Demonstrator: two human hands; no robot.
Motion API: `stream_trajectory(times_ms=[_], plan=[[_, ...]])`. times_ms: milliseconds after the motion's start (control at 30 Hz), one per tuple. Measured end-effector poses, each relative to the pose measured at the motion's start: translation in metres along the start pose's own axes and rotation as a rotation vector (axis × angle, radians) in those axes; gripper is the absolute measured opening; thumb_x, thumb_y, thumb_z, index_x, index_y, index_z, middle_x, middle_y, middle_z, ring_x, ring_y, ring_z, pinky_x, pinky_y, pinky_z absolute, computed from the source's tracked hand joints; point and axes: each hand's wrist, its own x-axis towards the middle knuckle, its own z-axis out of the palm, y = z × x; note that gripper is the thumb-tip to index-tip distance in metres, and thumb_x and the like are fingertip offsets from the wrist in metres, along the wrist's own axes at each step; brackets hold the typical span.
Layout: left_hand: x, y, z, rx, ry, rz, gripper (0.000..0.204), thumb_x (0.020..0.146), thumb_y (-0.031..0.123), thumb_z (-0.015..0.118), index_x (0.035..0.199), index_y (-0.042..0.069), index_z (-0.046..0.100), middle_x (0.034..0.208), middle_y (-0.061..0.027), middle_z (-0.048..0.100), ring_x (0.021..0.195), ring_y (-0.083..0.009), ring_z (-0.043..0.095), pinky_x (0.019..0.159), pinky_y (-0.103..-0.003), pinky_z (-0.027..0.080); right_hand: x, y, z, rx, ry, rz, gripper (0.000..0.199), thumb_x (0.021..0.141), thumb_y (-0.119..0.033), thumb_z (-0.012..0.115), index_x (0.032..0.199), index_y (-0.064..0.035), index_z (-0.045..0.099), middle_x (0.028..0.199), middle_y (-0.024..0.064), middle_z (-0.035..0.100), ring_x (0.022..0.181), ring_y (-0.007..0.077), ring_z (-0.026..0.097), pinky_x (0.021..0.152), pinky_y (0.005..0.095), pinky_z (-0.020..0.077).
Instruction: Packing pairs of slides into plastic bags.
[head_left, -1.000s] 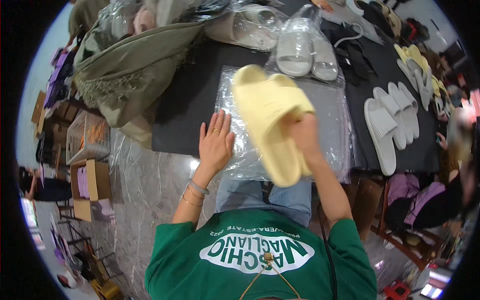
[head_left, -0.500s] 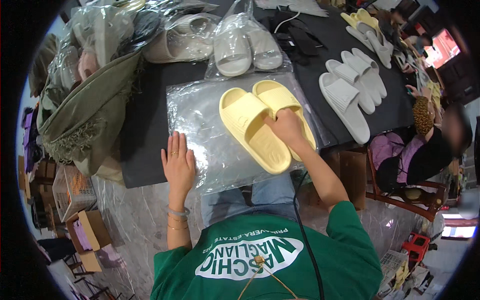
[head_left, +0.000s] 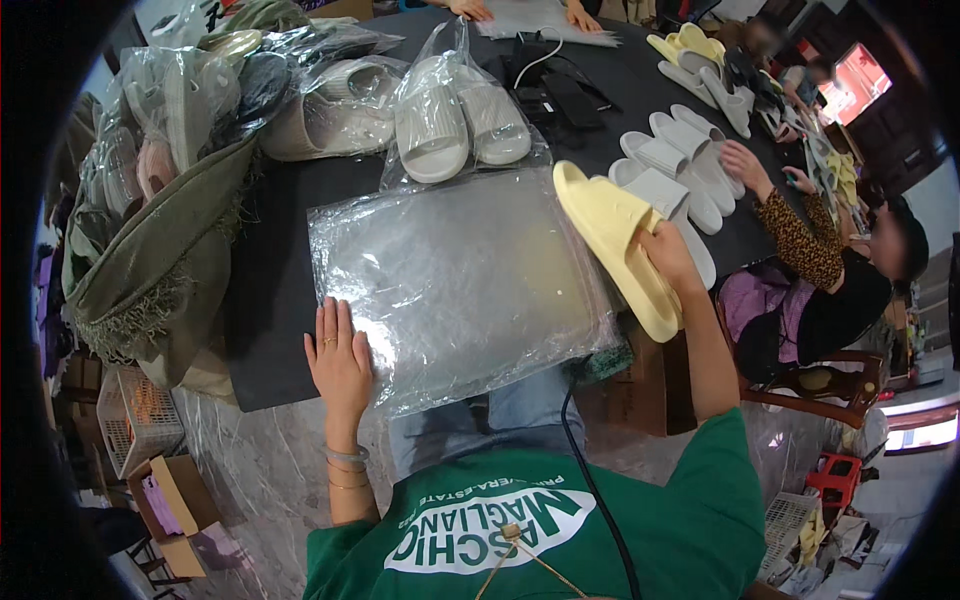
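My left hand [head_left: 342, 365] lies flat with fingers stretched on the near left edge of a stack of clear plastic bags [head_left: 440, 280]. At the stack's right side my right hand [head_left: 672, 262] is closed round a yellow slide sandal [head_left: 605, 215], gripping it at the strap. The sandal is tilted, toe to the far left and heel toward me. Whether its mate is also in this hand cannot be made out. Beyond the bags lies a pair of grey slides [head_left: 432, 125] wrapped in clear plastic. Loose grey slides [head_left: 655, 155] sit just past my right hand.
Bagged slides [head_left: 185, 100] are heaped at the left by an olive fringed cloth [head_left: 170, 260]. A dark box with a white cable [head_left: 555, 85] lies at the back. On the right a seated co-worker's hand [head_left: 748, 165] reaches toward the grey slides; another person's hands [head_left: 468, 10] show at the far edge.
My right hand has carried the yellow footwear right, off the plastic bags. My left hand stays flat on them. The co-worker's hand has come to the grey slides, and hands now show at the far edge.
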Motion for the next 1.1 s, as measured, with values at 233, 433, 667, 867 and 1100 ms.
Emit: stream_trajectory(times_ms=[233, 433, 667, 867, 1100], plan=[[-0.003, -0.005, -0.004, -0.038, 0.010, -0.008, 0.049, 0.096, 0.026, 0.042, 0.142, 0.009, 0.042, 0.150, -0.0083, 0.037, 0.138, -0.0247, 0.034, 0.112, -0.049, 0.023, 0.047, 0.015, -0.009, -0.331, 0.163, -0.096, 0.032, 0.081, -0.022, 0.066, 0.099, 0.0050, 0.066, 0.088, 0.0222, 0.068, 0.083, 0.0303, 0.068, 0.072, 0.0381, 0.0497], [0.000, -0.001, -0.003, -0.039, 0.077, 0.031, 0.048, 0.094, 0.027, 0.045, 0.138, 0.008, 0.045, 0.147, -0.0108, 0.040, 0.135, -0.0263, 0.038, 0.108, -0.051, 0.028, 0.110, 0.121, -0.058, -0.670, 0.569, 0.153, 0.034, 0.091, -0.028, 0.051, 0.111, -0.0008, 0.059, 0.108, 0.0250, 0.059, 0.101, 0.0430, 0.057, 0.085, 0.0508, 0.0446], [-0.003, -0.002, -0.007, -0.125, 0.091, 0.015, 0.050, 0.095, 0.030, 0.045, 0.139, 0.007, 0.044, 0.148, -0.0113, 0.039, 0.136, -0.0270, 0.036, 0.110, -0.050, 0.026, 0.121, 0.176, -0.070, -0.529, 0.746, 0.001, 0.049, 0.087, -0.018, 0.056, 0.131, 0.0014, 0.049, 0.118, 0.0268, 0.055, 0.114, 0.0457, 0.046, 0.098, 0.0491, 0.0361], [0.000, -0.006, -0.022, -0.173, 0.020, -0.043, 0.054, 0.092, 0.031, 0.053, 0.138, 0.004, 0.043, 0.143, -0.0152, 0.043, 0.132, -0.0299, 0.042, 0.107, -0.048, 0.032, 0.042, 0.026, 0.039, -0.253, 0.693, -0.392, 0.039, 0.087, -0.002, 0.052, 0.126, -0.0001, 0.053, 0.127, 0.0164, 0.048, 0.113, 0.0297, 0.044, 0.090, 0.0373, 0.0422], [0.119, -0.021, -0.075, -0.233, 0.564, 0.120, 0.066, 0.079, 0.013, 0.068, 0.138, 0.003, 0.040, 0.136, -0.0225, 0.044, 0.119, -0.0365, 0.050, 0.093, -0.043, 0.044, 0.009, -0.040, 0.135, -0.299, 0.180, -0.794, 0.019, 0.083, 0.000, 0.056, 0.099, -0.0052, 0.066, 0.102, 0.0091, 0.063, 0.098, 0.0272, 0.059, 0.084, 0.0371, 0.0432]])
